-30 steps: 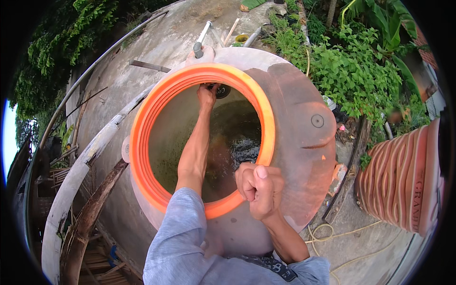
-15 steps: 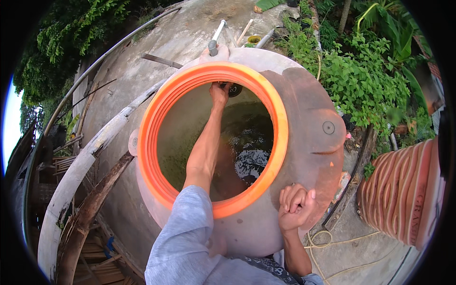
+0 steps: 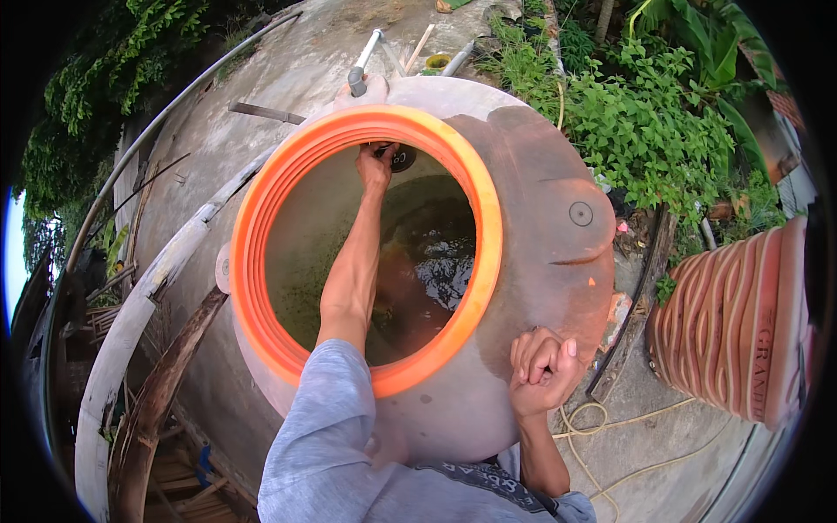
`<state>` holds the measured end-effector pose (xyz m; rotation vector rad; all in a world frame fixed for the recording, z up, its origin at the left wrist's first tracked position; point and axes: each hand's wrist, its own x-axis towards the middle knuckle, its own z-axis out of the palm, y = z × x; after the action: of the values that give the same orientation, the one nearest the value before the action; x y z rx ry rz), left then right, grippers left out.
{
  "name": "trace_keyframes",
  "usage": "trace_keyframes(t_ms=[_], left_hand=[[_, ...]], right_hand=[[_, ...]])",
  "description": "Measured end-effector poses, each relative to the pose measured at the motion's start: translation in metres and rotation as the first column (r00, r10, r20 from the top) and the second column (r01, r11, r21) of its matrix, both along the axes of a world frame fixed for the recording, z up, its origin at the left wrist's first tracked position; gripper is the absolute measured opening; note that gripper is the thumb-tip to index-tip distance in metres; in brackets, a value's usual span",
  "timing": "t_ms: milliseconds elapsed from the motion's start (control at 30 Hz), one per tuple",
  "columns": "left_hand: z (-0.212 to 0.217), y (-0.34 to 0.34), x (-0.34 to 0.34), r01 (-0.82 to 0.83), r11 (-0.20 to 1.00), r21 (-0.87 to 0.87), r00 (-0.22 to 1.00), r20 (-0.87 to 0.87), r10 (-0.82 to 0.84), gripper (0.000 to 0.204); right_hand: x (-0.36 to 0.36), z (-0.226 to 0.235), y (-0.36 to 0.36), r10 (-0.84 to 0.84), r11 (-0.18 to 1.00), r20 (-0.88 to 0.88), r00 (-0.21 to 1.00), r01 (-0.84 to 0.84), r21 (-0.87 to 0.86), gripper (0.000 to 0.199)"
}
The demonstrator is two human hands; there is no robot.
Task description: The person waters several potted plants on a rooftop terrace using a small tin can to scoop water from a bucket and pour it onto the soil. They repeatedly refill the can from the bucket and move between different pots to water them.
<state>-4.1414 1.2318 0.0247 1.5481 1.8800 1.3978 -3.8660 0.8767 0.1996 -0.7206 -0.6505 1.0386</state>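
My left hand point(image 3: 375, 167) reaches through the orange ring point(image 3: 490, 244) of a round tank point(image 3: 445, 418), its forearm bare below a grey sleeve. At the far inner wall, its fingers close at the edge of a black round fitting point(image 3: 403, 159); the exact grip is partly hidden. Dark, murky water point(image 3: 436, 270) with bright reflections lies below that hand. My right hand point(image 3: 545, 370) is closed in a loose fist over the tank's near right shoulder, beside a wet patch, with nothing visible in it.
A pipe with a grey elbow point(image 3: 357, 83) stands behind the ring. Weathered poles point(image 3: 122, 349) lean along the left. To the right are a ribbed terracotta-coloured pot point(image 3: 724, 322), a thin yellowish hose point(image 3: 593, 427) and leafy plants point(image 3: 645, 131).
The tank has shifted left and slightly up in the view. My left hand stays at the black fitting. My right fist sits slightly farther right and nearer me relative to the tank.
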Motion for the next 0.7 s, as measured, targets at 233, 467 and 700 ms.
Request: trace_keyframes(t_ms=[233,467,700], left_hand=[[0.001,-0.002,-0.004,-0.012,1.0,-0.001,1.0,-0.019,0.012,0.028],[-0.002,0.001,-0.004,-0.011,0.999,-0.031,0.998,0.056,0.012,0.029],[-0.002,0.002,0.007,-0.078,0.997,-0.024,0.996,0.029,0.079,0.03]], right_hand=[[0.0,0.008,-0.005,0.037,0.999,0.041,0.998,-0.037,-0.006,0.055],[0.003,0.011,0.001,0.011,1.0,0.032,0.999,-0.011,0.017,0.056],[0.006,0.008,-0.001,0.003,1.0,0.017,1.0,-0.003,0.006,0.056]])
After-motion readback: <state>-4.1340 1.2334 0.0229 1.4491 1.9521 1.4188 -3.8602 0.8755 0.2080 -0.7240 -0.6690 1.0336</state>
